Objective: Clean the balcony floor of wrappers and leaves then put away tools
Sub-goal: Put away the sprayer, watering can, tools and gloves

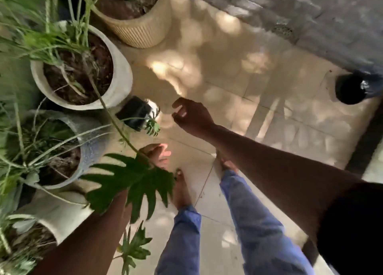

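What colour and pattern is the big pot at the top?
The ribbed pot is beige with fine vertical ridges, seen best in the head view.

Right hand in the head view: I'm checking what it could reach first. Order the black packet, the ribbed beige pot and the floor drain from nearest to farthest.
From the right hand:
1. Black packet, just to its left on the floor beside the white pot.
2. Ribbed beige pot, up and to the left, at the top.
3. Floor drain, far upper right by the wall.

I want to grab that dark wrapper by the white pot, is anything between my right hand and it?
Nothing visible blocks it: the right hand hovers just right of the wrapper, with only a small leaf hanging just below that gap.
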{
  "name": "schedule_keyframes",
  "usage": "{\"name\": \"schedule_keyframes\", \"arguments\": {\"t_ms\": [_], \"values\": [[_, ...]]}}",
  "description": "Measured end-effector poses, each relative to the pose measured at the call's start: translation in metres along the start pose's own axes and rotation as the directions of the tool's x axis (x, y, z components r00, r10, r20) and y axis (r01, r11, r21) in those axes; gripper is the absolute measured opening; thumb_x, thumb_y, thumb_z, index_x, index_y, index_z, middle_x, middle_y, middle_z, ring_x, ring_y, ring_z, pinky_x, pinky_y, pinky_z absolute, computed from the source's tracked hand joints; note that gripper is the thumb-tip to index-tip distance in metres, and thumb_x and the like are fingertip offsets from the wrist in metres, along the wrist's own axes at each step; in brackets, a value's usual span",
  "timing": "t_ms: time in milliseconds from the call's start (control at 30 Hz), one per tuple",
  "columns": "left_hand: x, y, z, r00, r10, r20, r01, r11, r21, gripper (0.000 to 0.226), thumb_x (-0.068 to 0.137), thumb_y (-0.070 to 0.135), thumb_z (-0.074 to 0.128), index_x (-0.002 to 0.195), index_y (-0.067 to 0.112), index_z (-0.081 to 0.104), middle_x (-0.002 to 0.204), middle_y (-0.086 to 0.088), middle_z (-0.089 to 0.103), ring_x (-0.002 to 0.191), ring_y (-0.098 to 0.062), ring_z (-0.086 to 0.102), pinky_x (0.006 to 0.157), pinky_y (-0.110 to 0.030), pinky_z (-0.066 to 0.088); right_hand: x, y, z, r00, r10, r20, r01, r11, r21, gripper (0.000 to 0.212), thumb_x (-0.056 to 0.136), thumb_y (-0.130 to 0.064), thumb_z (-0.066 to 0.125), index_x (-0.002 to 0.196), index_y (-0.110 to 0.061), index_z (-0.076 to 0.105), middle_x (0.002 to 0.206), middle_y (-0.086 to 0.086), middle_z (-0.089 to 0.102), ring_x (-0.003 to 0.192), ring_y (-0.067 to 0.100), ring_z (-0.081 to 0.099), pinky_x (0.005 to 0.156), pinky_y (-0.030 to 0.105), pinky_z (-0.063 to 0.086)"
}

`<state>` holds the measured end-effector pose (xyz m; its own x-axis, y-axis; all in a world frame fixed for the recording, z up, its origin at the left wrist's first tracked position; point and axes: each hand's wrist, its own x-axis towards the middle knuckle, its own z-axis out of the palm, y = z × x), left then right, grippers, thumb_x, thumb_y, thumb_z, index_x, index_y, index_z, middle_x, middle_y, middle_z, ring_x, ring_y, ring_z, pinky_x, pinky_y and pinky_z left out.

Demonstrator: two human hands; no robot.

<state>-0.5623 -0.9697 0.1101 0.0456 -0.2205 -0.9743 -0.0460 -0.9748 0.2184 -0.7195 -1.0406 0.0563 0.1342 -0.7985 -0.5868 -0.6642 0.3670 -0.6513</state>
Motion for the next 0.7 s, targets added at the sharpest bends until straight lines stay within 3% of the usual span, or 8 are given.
{"name": "schedule_keyframes", "arguments": {"t_ms": [67, 167, 267, 367, 533, 700], "values": [[0.024, -0.001, -0.003, 0.997, 0.002, -0.078, -0.003, 1.000, -0.019, 0.028, 0.107, 0.020, 0.049, 0.129, 0.006, 0.058, 0.141, -0.021, 0.058, 0.095, -0.026, 0.063, 0.078, -0.031, 0.047, 0.040, 0.002, 0.020, 0.995, -0.085, 0.047, 0.087, 0.995, -0.047, 0.034, 0.095, -0.029, 0.063, 0.128, -0.024, 0.062, 0.116, 0.002, 0.074, 0.107, 0.024, 0.069, 0.089, 0.035, 0.055], [0.056, -0.003, -0.015, 0.989, 0.042, -0.144, -0.030, 0.996, 0.087, 0.032, 0.106, 0.024, 0.052, 0.132, 0.007, 0.061, 0.125, -0.013, 0.070, 0.112, -0.030, 0.066, 0.082, -0.034, 0.053, 0.089, 0.002, 0.049, 0.972, -0.218, 0.086, 0.229, 0.961, -0.153, 0.044, 0.099, -0.033, 0.057, 0.141, -0.019, 0.054, 0.132, 0.009, 0.065, 0.119, 0.031, 0.061, 0.096, 0.041, 0.052], [0.079, -0.012, -0.022, 0.984, 0.035, -0.174, -0.009, 0.989, 0.150, 0.030, 0.106, 0.028, 0.052, 0.129, 0.014, 0.064, 0.110, 0.000, 0.073, 0.108, -0.024, 0.069, 0.074, -0.031, 0.053, 0.129, -0.002, 0.072, 0.969, -0.239, 0.060, 0.246, 0.949, -0.197, 0.042, 0.103, -0.040, 0.048, 0.141, -0.023, 0.053, 0.132, 0.008, 0.061, 0.119, 0.030, 0.059, 0.095, 0.045, 0.054], [0.092, -0.016, -0.025, 0.984, 0.037, -0.175, -0.005, 0.983, 0.181, 0.030, 0.105, 0.029, 0.054, 0.131, 0.017, 0.064, 0.112, 0.000, 0.074, 0.103, -0.018, 0.069, 0.074, -0.030, 0.054, 0.159, -0.006, 0.088, 0.967, -0.244, 0.080, 0.256, 0.924, -0.283, 0.042, 0.101, -0.041, 0.053, 0.141, -0.028, 0.052, 0.132, 0.005, 0.060, 0.121, 0.030, 0.056, 0.097, 0.043, 0.051], [0.103, -0.014, -0.031, 0.979, 0.018, -0.202, 0.016, 0.986, 0.166, 0.032, 0.104, 0.030, 0.056, 0.131, 0.014, 0.064, 0.115, -0.003, 0.074, 0.106, -0.023, 0.069, 0.082, -0.034, 0.056, 0.171, -0.014, 0.116, 0.859, -0.312, 0.406, 0.477, 0.775, -0.415, 0.088, 0.084, -0.025, 0.078, 0.157, -0.037, 0.030, 0.156, 0.008, 0.034, 0.140, 0.034, 0.035, 0.109, 0.047, 0.041], [0.111, -0.013, -0.037, 0.975, -0.007, -0.222, 0.040, 0.989, 0.144, 0.032, 0.105, 0.027, 0.054, 0.131, 0.011, 0.063, 0.118, -0.007, 0.072, 0.107, -0.024, 0.068, 0.087, -0.038, 0.056, 0.172, 0.001, 0.143, 0.876, -0.288, 0.386, 0.450, 0.777, -0.440, 0.097, 0.082, -0.021, 0.080, 0.156, -0.044, 0.023, 0.160, 0.005, 0.023, 0.136, 0.039, 0.039, 0.107, 0.052, 0.045]]}}
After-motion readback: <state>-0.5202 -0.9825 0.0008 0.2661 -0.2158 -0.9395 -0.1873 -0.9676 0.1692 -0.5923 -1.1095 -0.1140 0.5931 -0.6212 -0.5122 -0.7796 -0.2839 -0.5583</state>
